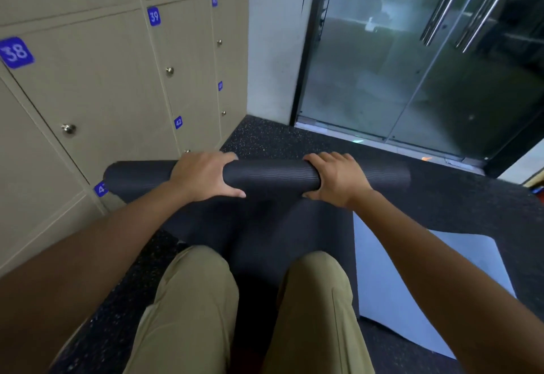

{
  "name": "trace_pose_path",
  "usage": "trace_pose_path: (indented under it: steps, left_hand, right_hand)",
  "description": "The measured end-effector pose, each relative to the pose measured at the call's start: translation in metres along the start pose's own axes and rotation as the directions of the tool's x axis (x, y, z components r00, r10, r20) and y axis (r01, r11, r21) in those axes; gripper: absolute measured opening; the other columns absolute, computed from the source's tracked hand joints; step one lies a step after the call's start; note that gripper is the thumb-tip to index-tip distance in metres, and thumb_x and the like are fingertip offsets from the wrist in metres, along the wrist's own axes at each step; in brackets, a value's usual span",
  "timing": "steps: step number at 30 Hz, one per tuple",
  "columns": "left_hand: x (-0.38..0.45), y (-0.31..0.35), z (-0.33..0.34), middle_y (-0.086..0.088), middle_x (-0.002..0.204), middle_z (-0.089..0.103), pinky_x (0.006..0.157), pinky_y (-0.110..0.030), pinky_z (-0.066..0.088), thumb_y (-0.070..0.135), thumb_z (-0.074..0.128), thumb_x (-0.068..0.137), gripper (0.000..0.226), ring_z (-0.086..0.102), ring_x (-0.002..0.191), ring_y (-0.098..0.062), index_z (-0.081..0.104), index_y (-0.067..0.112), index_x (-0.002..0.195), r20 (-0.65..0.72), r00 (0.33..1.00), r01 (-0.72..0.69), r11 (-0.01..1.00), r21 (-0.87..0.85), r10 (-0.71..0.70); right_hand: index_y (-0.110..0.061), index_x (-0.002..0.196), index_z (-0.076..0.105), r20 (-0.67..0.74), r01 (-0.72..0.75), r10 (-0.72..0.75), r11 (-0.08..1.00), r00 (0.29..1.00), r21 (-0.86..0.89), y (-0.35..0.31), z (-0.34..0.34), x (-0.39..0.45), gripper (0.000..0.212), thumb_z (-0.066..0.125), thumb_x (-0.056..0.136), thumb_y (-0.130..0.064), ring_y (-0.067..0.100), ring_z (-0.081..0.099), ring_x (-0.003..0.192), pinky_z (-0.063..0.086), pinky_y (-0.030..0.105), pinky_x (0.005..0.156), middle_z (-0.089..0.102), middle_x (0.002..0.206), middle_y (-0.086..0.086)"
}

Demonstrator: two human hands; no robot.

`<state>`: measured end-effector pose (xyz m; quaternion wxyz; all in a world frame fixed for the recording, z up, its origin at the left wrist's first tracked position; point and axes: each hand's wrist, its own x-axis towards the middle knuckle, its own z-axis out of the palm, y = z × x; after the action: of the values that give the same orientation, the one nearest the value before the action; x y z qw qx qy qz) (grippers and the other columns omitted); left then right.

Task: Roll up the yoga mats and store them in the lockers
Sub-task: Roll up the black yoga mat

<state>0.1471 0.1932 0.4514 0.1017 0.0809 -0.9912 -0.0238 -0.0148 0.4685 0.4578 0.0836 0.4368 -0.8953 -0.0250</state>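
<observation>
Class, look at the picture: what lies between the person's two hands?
In the head view, a bare stretch of the rolled dark yoga mat spans between the left hand and right hand.

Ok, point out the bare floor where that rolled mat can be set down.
Bare speckled floor lies beyond the dark mat roll, between lockers and glass door. Crowded nearer: left hand and right hand grip the roll, light blue mat alongside.

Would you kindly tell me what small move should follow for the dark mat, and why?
Probably roll the dark textured foam yoga mat further: both the left hand and right hand grip the roll, yet flat mat remains between the knees, and the beige lockers stay closed.
</observation>
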Motion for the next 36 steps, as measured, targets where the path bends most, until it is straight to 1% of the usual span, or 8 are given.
trace_pose_path:
  steps: [4, 8, 12, 16, 21, 28, 33, 36]
  left_hand:
    - [0.025, 0.006, -0.072, 0.008, 0.099, 0.073, 0.068, -0.033, 0.045, 0.090, 0.066, 0.060, 0.078, 0.068, 0.091, -0.025, 0.061, 0.039, 0.119, -0.103, 0.994, -0.039, 0.996, 0.076, 0.047]
    - [0.037, 0.022, -0.145, 0.006, 0.093, 0.070, 0.066, -0.034, 0.043, 0.091, 0.066, 0.060, 0.072, 0.066, 0.087, -0.028, 0.059, 0.034, 0.104, -0.209, 0.973, -0.069, 0.990, 0.126, 0.094]
    - [0.030, 0.040, -0.201, 0.006, 0.091, 0.070, 0.063, -0.033, 0.041, 0.091, 0.065, 0.060, 0.073, 0.063, 0.082, -0.028, 0.059, 0.036, 0.107, -0.292, 0.946, -0.101, 0.984, 0.144, 0.140]
    - [0.006, 0.059, -0.234, 0.007, 0.082, 0.064, 0.055, -0.031, 0.030, 0.091, 0.065, 0.060, 0.072, 0.052, 0.073, -0.024, 0.058, 0.034, 0.103, -0.306, 0.939, -0.111, 0.981, 0.157, 0.155]
    - [-0.048, 0.069, -0.227, 0.013, 0.086, 0.068, 0.056, -0.031, 0.032, 0.098, 0.056, 0.056, 0.076, 0.057, 0.076, -0.019, 0.056, 0.041, 0.106, -0.184, 0.969, -0.146, 0.982, 0.124, 0.167]
    - [-0.150, 0.089, -0.178, 0.021, 0.097, 0.065, 0.066, -0.031, 0.041, 0.102, 0.049, 0.054, 0.082, 0.063, 0.090, -0.007, 0.050, 0.050, 0.117, 0.044, 0.987, -0.158, 0.978, 0.138, 0.154]
    - [-0.220, 0.097, -0.135, 0.022, 0.095, 0.062, 0.071, -0.027, 0.047, 0.104, 0.043, 0.049, 0.086, 0.062, 0.090, -0.002, 0.049, 0.049, 0.114, 0.200, 0.972, -0.134, 0.989, 0.062, 0.119]
    - [-0.265, 0.100, -0.105, 0.022, 0.097, 0.064, 0.073, -0.031, 0.052, 0.109, 0.039, 0.044, 0.092, 0.065, 0.090, -0.003, 0.050, 0.051, 0.115, 0.296, 0.946, -0.132, 0.991, -0.018, 0.131]
  right_hand:
    - [-0.029, 0.137, 0.051, -0.178, -0.053, 0.047, 0.998, 0.983, -0.028, 0.013, -0.058, 0.001, 0.083, 0.076, 0.068, -0.068, 0.030, 0.061, 0.109, 0.045, 0.045, 0.092, 0.066, 0.122, 0.000]
    - [-0.029, 0.131, 0.055, -0.330, -0.099, 0.063, 0.991, 0.942, -0.094, 0.027, -0.125, -0.003, 0.079, 0.075, 0.066, -0.069, 0.031, 0.063, 0.104, 0.047, 0.044, 0.087, 0.068, 0.114, 0.001]
    - [-0.027, 0.132, 0.054, -0.419, -0.115, 0.050, 0.985, 0.907, -0.131, 0.033, -0.182, -0.022, 0.081, 0.076, 0.067, -0.070, 0.031, 0.063, 0.106, 0.046, 0.045, 0.089, 0.068, 0.115, 0.001]
    - [-0.027, 0.132, 0.054, -0.456, -0.126, 0.043, 0.980, 0.889, -0.153, 0.027, -0.213, -0.054, 0.080, 0.074, 0.067, -0.070, 0.031, 0.064, 0.102, 0.048, 0.044, 0.087, 0.068, 0.111, 0.000]
    - [-0.026, 0.126, 0.058, -0.421, -0.097, 0.015, 0.980, 0.907, -0.173, -0.002, -0.213, -0.117, 0.077, 0.072, 0.064, -0.071, 0.029, 0.067, 0.096, 0.049, 0.040, 0.081, 0.071, 0.103, -0.001]
    - [-0.024, 0.125, 0.062, -0.347, -0.063, 0.024, 0.993, 0.937, -0.101, -0.062, -0.147, -0.227, 0.073, 0.063, 0.069, -0.070, 0.025, 0.067, 0.087, 0.051, 0.039, 0.076, 0.070, 0.099, -0.005]
    - [-0.023, 0.126, 0.063, -0.249, -0.032, 0.026, 0.999, 0.968, -0.020, -0.103, -0.107, -0.294, 0.071, 0.068, 0.071, -0.068, 0.022, 0.068, 0.086, 0.054, 0.042, 0.076, 0.070, 0.101, -0.007]
    - [-0.023, 0.127, 0.061, -0.169, 0.009, -0.005, 1.000, 0.986, 0.024, -0.128, -0.085, -0.333, 0.071, 0.065, 0.071, -0.065, 0.019, 0.069, 0.083, 0.056, 0.039, 0.072, 0.068, 0.099, -0.009]
